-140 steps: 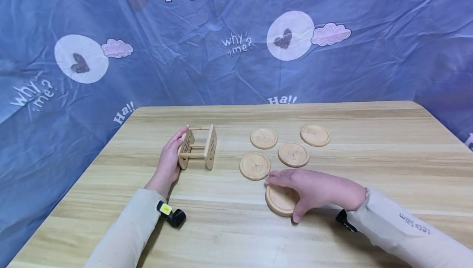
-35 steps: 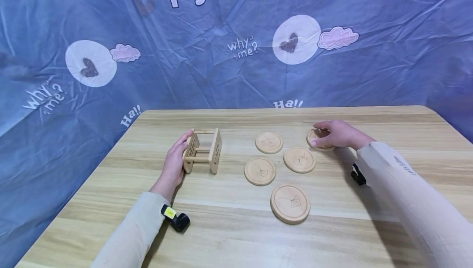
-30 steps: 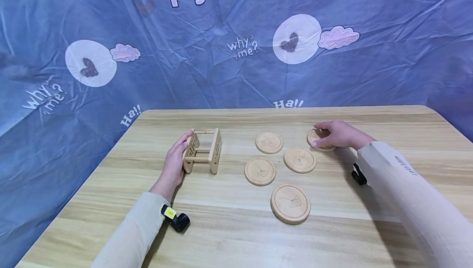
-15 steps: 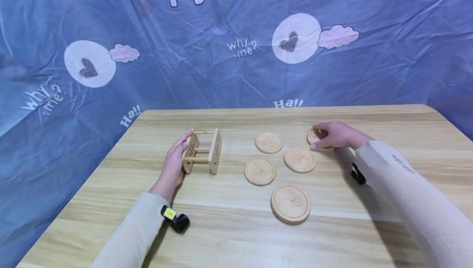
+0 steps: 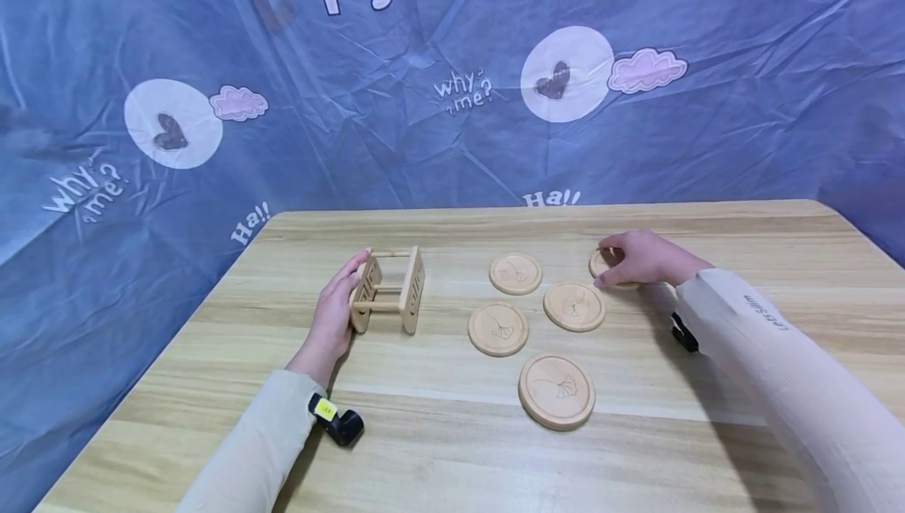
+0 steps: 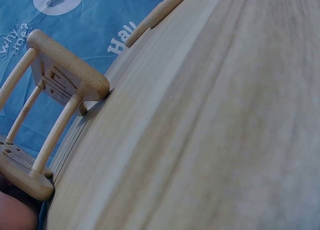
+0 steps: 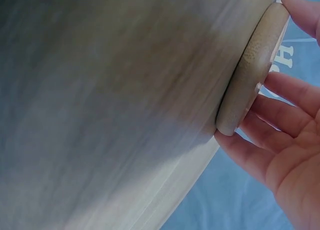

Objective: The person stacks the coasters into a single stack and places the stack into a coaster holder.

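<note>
In the head view, my left hand [image 5: 332, 316] lies along the outer side of a small wooden coaster rack [image 5: 408, 291], its visible fingers nearly straight against the side panel. The rack has two fretwork panels joined by rods and holds nothing. My right hand [image 5: 642, 256] spans a round wooden coaster [image 5: 603, 261] at the back right, partly covering it. In the right wrist view, thumb and fingertips grip that coaster's rim [image 7: 253, 65] from opposite sides. Other leaf-engraved coasters lie flat: one at the front [image 5: 557, 392], one in the middle [image 5: 574, 306], and two [image 5: 498, 329] nearer the rack.
The wood-grain table [image 5: 424, 450] has its far edge against a blue printed cloth [image 5: 396, 128]. Black camera mounts [image 5: 341, 423] sit on both wrists. Table surface shows between the rack and the coasters.
Since the oldest frame, my right hand has left the front coaster and gone to the back right one. Lately its fingers have shifted slightly on that coaster. My left hand stays at the rack.
</note>
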Action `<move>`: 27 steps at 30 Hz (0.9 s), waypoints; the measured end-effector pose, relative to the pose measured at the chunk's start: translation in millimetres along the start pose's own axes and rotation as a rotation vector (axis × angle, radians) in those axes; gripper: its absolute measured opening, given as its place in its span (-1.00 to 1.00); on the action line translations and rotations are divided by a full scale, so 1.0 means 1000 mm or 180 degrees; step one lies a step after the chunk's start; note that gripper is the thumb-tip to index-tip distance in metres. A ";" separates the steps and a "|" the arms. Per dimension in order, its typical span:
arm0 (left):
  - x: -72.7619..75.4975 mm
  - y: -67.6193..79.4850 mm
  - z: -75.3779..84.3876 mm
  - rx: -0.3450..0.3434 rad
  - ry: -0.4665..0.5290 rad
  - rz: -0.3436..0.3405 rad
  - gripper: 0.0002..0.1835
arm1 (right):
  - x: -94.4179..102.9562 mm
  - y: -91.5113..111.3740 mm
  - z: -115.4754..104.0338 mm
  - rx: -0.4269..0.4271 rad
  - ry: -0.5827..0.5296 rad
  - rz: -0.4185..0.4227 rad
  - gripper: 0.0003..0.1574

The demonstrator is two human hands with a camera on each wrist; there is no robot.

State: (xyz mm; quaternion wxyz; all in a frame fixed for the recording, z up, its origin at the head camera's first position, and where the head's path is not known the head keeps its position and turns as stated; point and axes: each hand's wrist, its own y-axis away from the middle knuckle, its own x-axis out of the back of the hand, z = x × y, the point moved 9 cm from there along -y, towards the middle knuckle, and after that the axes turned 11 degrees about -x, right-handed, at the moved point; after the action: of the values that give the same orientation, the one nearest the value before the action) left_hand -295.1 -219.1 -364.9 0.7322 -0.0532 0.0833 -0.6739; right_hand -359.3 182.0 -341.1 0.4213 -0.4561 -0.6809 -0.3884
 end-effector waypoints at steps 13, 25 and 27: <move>0.000 0.000 0.000 -0.0004 0.0002 0.0023 -0.53 | 0.004 0.004 0.002 -0.0081 -0.0013 0.0023 -0.27; -0.001 0.000 0.000 0.0020 -0.0014 0.0037 -0.53 | 0.013 0.015 -0.001 -0.0013 -0.0136 0.0157 -0.20; -0.001 0.000 0.000 0.0012 -0.0009 0.0039 -0.53 | 0.015 0.018 -0.005 0.0026 -0.0147 0.0178 -0.21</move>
State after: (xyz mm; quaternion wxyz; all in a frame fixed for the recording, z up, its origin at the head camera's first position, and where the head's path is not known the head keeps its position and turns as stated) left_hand -295.2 -218.2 -364.3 0.7365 -0.0522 0.0813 -0.6695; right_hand -344.7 187.0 -322.7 0.4180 -0.4821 -0.6790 -0.3631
